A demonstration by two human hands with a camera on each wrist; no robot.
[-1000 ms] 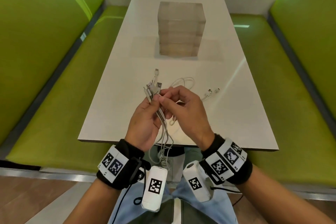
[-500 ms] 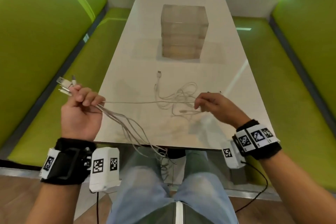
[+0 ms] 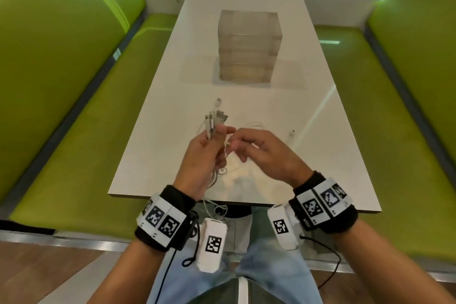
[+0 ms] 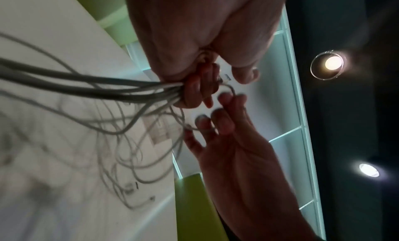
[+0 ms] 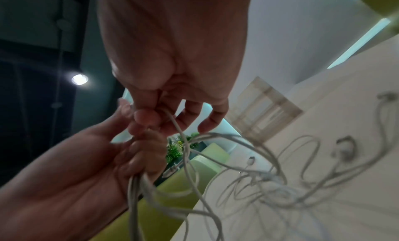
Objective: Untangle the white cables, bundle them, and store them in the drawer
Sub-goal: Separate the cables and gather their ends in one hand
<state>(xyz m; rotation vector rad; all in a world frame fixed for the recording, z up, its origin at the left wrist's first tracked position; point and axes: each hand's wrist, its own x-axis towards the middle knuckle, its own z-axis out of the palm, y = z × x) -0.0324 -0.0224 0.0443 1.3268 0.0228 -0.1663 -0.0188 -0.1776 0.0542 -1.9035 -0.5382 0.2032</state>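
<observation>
The white cables [image 3: 214, 121] are gathered in the left hand [image 3: 202, 155], whose grip is clamped round them just above the near end of the tabletop [image 3: 172, 96], plugs sticking up past the fingers and loose lengths trailing over the edge. Just beside it, the right hand [image 3: 261, 153] pinches a single strand between thumb and fingertip. Farther up the tabletop stands the clear drawer unit [image 3: 249, 47], well apart from both hands, its drawers closed.
</observation>
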